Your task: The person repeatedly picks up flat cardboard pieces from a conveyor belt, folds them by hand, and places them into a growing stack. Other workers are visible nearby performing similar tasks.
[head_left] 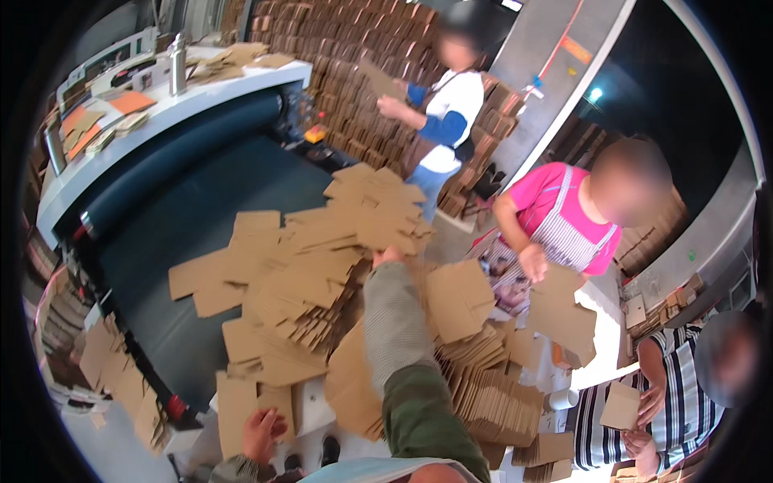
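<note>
Flat brown cardboard box blanks (pixel 306 278) lie in a large overlapping heap on the dark conveyor belt (pixel 153 241). My right arm stretches forward across the heap. At its far part, my right hand (pixel 389 256) grips the near edge of some blanks (pixel 378 209), its fingertips partly hidden. Low on the left, my left hand (pixel 262 435) has loosely curled fingers, with nothing visible in them. Beside it, another blank (pixel 236 406) hangs over the near edge. To the right of my sleeve stands a tight row of stacked blanks (pixel 491 402).
Across the belt, a person in white and blue (pixel 451 121) holds cardboard. At right, one in a pink top (pixel 555 209) handles a large blank; another in stripes (pixel 668 402) holds a small piece. A white machine frame (pixel 185 97) carries a metal bottle (pixel 177 68). Bundled cardboard (pixel 338 48) lines the back.
</note>
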Demonstrator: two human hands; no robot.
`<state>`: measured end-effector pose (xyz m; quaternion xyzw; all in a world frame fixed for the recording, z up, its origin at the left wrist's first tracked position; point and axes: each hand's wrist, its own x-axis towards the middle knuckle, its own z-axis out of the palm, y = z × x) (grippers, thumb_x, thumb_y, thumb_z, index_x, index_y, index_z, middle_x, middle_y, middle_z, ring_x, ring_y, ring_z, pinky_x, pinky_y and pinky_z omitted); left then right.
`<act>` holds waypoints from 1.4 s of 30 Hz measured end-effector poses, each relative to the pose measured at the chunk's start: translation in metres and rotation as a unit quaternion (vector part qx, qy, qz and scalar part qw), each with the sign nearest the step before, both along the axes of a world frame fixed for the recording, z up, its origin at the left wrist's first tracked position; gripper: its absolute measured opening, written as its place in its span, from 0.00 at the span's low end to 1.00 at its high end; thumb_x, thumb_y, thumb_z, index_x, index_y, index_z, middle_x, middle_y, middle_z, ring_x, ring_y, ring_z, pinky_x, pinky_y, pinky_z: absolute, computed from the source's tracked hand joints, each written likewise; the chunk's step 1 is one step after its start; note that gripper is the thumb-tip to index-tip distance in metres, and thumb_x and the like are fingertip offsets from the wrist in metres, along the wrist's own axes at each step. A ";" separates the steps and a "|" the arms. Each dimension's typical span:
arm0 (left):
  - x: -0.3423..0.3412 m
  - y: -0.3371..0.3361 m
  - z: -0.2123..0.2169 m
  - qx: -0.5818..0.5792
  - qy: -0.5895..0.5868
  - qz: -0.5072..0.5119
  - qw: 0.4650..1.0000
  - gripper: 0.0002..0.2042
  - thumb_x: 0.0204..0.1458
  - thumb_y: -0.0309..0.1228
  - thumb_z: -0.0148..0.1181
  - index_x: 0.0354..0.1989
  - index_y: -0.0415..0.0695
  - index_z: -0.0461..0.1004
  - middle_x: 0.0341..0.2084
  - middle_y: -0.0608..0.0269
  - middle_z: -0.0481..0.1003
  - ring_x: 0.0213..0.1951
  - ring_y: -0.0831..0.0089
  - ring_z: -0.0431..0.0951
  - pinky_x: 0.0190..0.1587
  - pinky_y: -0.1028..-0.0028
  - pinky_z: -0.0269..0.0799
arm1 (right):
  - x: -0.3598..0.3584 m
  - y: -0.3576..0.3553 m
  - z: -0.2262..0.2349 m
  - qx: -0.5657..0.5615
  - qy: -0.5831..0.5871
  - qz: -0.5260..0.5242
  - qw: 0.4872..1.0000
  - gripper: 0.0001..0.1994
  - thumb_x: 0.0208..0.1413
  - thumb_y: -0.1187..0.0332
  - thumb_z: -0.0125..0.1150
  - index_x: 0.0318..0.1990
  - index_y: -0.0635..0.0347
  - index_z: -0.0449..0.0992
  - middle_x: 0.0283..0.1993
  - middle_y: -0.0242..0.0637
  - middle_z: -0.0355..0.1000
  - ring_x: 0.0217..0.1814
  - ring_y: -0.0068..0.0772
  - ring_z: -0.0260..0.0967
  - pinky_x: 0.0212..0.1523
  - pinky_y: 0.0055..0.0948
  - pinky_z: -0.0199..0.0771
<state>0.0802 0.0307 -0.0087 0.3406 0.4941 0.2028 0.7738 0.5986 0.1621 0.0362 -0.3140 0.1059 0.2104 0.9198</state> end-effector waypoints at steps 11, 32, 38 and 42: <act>0.020 -0.001 0.005 0.028 -0.046 -0.204 0.978 0.12 0.61 0.32 0.54 0.49 0.39 0.70 0.37 0.60 0.76 0.35 0.75 0.77 0.40 0.74 0.75 | 0.054 -0.186 0.086 -0.161 -0.087 0.101 0.978 0.12 0.60 0.67 0.55 0.49 0.59 0.69 0.40 0.35 0.72 0.44 0.37 0.73 0.50 0.34 0.71; 0.222 -0.081 0.052 0.219 -0.160 -0.340 0.900 0.17 0.59 0.33 0.58 0.54 0.37 0.72 0.41 0.59 0.77 0.42 0.74 0.76 0.46 0.75 0.72 | -0.206 -0.363 0.096 -0.613 -0.684 0.122 0.376 0.17 0.59 0.67 0.54 0.54 0.60 0.71 0.56 0.45 0.69 0.64 0.45 0.62 0.65 0.46 0.57; 0.246 -0.086 0.021 0.197 -0.199 -0.391 0.877 0.18 0.56 0.33 0.63 0.52 0.35 0.73 0.41 0.60 0.78 0.43 0.78 0.74 0.47 0.76 0.71 | -0.196 -0.374 0.062 -0.614 -0.698 0.206 0.306 0.19 0.61 0.67 0.52 0.58 0.64 0.68 0.62 0.44 0.65 0.68 0.41 0.58 0.69 0.45 0.51; 0.246 -0.089 0.021 0.162 -0.186 -0.399 0.883 0.17 0.56 0.33 0.62 0.51 0.36 0.73 0.39 0.62 0.78 0.40 0.78 0.74 0.45 0.76 0.71 | -0.194 -0.389 0.067 -0.622 -0.692 0.212 0.300 0.19 0.61 0.66 0.53 0.57 0.63 0.70 0.62 0.43 0.66 0.69 0.40 0.58 0.70 0.44 0.52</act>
